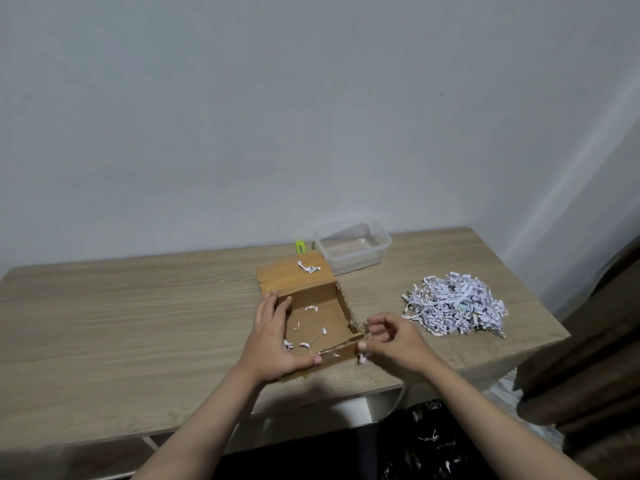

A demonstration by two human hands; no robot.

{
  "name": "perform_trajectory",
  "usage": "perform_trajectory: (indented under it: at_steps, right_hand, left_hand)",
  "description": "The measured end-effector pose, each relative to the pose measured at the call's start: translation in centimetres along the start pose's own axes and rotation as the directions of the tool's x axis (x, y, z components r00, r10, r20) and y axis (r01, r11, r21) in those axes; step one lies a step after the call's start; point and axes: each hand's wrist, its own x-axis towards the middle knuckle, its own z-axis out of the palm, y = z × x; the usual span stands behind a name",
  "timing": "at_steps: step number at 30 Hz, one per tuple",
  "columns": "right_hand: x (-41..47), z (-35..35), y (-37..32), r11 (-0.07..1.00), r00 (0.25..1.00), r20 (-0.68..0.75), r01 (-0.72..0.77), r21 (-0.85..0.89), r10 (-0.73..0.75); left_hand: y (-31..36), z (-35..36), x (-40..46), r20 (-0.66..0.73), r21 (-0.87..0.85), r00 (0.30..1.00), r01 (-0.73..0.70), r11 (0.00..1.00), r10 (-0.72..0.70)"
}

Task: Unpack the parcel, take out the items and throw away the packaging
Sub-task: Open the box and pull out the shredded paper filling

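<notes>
A small open cardboard box sits near the front edge of the wooden table, its flap folded back with one paper scrap on it. A few scraps of shredded paper lie on its floor. My left hand grips the box's left wall and front corner. My right hand is at the box's front right corner, fingers curled, pinching a small scrap of shredded paper. A heap of shredded paper lies on the table to the right.
A clear plastic container stands behind the box, with a green cutter beside it. A black bag with paper scraps sits on the floor under the table's front right. A brown curtain hangs at the right.
</notes>
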Motion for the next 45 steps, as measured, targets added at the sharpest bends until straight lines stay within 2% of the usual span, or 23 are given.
perform_trajectory:
  at_steps: [3, 7, 13, 17, 22, 29, 35, 39, 45]
  right_hand:
    - [0.1, 0.9, 0.9, 1.000, 0.999, -0.027, 0.017, -0.007, -0.017]
    - [0.1, 1.1, 1.1, 0.990, 0.987, -0.143, 0.057, -0.133, -0.076]
    - [-0.1, 0.9, 1.9, 0.979, 0.964, -0.231, 0.088, -0.185, -0.130]
    - [-0.8, 1.0, 2.1, 0.979, 0.977, -0.170, 0.095, -0.179, -0.126]
    - [-1.3, 1.7, 1.6, 0.960, 0.963, -0.161, 0.181, -0.215, -0.217]
    - [-0.9, 4.2, 1.2, 0.962, 0.984, -0.064, 0.148, -0.229, -0.167]
    - [-0.8, 6.9, 0.9, 0.951, 0.972, -0.087, 0.193, -0.241, -0.219]
    - [-0.7, 7.3, 0.9, 0.957, 0.975, -0.086, 0.180, -0.229, -0.204]
    - [-0.5, 4.3, 0.3, 0.963, 0.972, -0.135, 0.161, -0.216, -0.193]
  left_hand:
    - [-0.1, 0.0, 0.0, 0.001, 0.005, 1.000, -0.001, 1.000, 0.001]
    - [-0.1, 0.1, 0.0, 0.009, 0.015, 1.000, 0.000, 1.000, 0.000]
    - [-0.3, 0.0, 0.0, 0.016, 0.012, 1.000, -0.005, 1.000, 0.004]
    - [-0.3, -0.2, 0.1, 0.035, 0.014, 0.999, -0.019, 1.000, 0.019]
    - [-0.9, -1.3, 0.0, 0.095, 0.047, 0.994, -0.052, 0.998, 0.047]
    - [-2.9, -3.5, -0.7, 0.089, 0.114, 0.996, -0.008, 0.993, -0.002]
    - [-4.4, -5.3, -0.8, 0.179, 0.191, 0.982, 0.026, 0.981, -0.061]
    - [-3.8, -5.8, -0.5, 0.233, 0.236, 0.968, 0.032, 0.971, -0.088]
    - [1.3, -4.5, 1.2, 0.203, 0.184, 0.979, -0.047, 0.982, 0.008]
